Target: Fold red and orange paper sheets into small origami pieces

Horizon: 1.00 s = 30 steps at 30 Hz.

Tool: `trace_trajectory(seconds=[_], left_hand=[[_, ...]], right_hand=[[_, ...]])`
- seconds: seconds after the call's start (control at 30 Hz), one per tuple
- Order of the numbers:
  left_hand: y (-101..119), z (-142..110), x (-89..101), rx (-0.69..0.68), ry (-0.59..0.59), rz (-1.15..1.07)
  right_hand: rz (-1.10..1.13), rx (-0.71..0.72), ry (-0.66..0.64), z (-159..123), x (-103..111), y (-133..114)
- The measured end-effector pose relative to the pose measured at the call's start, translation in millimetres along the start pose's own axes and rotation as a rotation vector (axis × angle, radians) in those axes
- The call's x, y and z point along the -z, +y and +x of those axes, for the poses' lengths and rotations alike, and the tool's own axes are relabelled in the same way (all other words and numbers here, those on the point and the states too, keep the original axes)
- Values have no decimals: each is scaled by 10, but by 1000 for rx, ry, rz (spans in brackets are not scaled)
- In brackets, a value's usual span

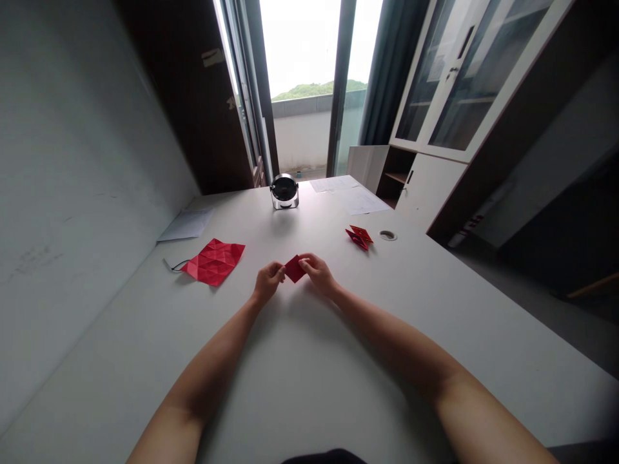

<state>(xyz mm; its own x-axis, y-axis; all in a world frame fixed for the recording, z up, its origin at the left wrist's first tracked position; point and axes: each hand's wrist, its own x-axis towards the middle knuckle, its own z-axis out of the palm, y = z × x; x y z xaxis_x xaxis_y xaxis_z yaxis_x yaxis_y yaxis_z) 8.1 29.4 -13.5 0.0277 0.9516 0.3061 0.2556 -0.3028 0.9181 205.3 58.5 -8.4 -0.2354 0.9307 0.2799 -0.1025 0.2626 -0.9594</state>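
Two hands over the bench [309,393], both pinching one small red square [294,269]. Our left hand [268,280] has its left side, our right hand [316,270] its upper right, thumbs against fingertips. Square is mid-bench, straight ahead of us; can't tell if its lower corner touches the top.

Main risk, we judge: a pull outward from both sides could tear it. Uneven pinches could skew a crease, and fingers cover some edges, so we might miss a layer out of line.

Left of the hands, a creased red sheet [215,262] lies not quite flat, thin dark cord [180,264] at its left corner; a stray forearm could drag both. Right, a folded red piece [358,237] sits near a round hole [387,236]; a knock could tip it or shove it that way. We can't see down the hole.

Farther: left papers [185,225] by the wall, right papers [365,200] near the far edge; a draught could shift either lot. Black round device [284,190] on a stand between; fan or lamp, unsure.

Containers, back right: lower cabinet [430,183] has one bay exposed, brown shelf [397,176] inside, rest too dark. Glass cabinet [476,96] above is closed; shelves show faintly, contents unreadable.
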Motion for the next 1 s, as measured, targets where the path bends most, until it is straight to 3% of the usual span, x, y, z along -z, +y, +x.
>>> trace_trajectory(seconds=[0.1, 0.57, 1.0], left_hand=[[-12, 17, -2, 16, -11, -99], [13, 12, -31, 91, -137, -260], [61, 34, 21, 139, -75, -306]], right_hand=[[92, -35, -58, 4, 12, -22], [163, -85, -47, 7, -12, -14], [-17, 10, -116, 22, 2, 56]])
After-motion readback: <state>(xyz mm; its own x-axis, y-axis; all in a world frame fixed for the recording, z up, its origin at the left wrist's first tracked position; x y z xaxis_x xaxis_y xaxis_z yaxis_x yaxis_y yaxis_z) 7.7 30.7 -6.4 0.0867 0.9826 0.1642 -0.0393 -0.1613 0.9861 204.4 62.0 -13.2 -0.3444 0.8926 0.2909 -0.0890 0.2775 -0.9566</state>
